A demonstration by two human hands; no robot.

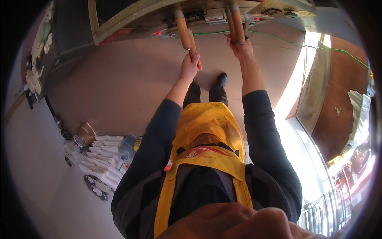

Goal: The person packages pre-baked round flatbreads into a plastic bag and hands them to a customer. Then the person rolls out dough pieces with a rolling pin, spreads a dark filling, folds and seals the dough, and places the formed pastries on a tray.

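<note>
My left hand (190,67) is closed around a slim wooden handle (192,44), its thumb lying along the wood. Just above that grip, a thicker wooden handle (182,30) with a metal collar hangs free of my fingers. My right hand (242,49) grips at the lower end of another pair, made up of a front wooden handle (237,27) and a darker wooden handle (229,22) behind it. Whether it holds one or both of these cannot be seen. All the handles extend toward me from a metal-framed machine (137,18) at the top of the view.
A green cable (274,37) runs beneath the machine and off to the right. Red knobs (158,33) sit along its underside. Stacked white material (103,155) lies behind me at left. Bright sunlight crosses the tiled floor (119,80) by a doorway (310,71) at right.
</note>
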